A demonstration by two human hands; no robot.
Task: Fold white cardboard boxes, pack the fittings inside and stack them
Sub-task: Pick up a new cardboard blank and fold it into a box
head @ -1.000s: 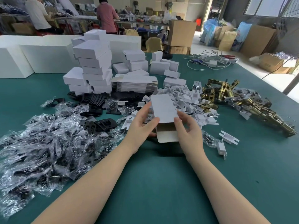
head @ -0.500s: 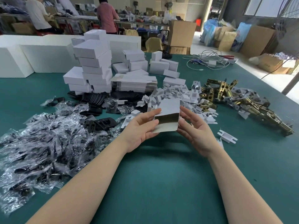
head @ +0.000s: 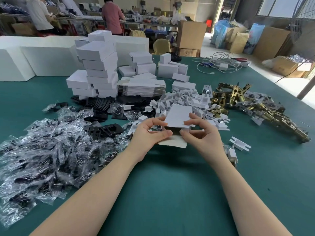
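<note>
Head view, near to far, all places given relative to the half-formed white box [head: 177, 116].

Nearest: two bare forearms converging over green table felt [head: 170, 193]. Left hand [head: 148, 135] at the box's left edge, thumb and curled fingers pinching the side panel; right hand [head: 201, 133] at its right edge, thumb and fingertips pinching a small side flap [head: 185, 129]. Box held off the felt, open end turned toward the wearer, brown inside visible, bottom flap [head: 172, 142] hanging loose below; likely held so to tuck side flaps before closing that end. Nothing packed inside yet, as far as visible.

Left of the box: heap of black parts in clear bags [head: 42, 150], within reach for packing. Just right and slightly nearer: two loose white plastic pieces [head: 239, 143].

Directly behind: pile of white plastic fittings [head: 187, 101]. Behind and right: brass latch bodies [head: 252, 104] in a loose heap, presumably supply for filling.

Behind and left: pack of flat unfolded box blanks [head: 141, 87], then a leaning stack of finished white boxes [head: 98, 65], probably the stacking spot.

Farther behind: tangled white cables [head: 219, 63], brown cartons [head: 190, 33], two people at a far bench.
</note>
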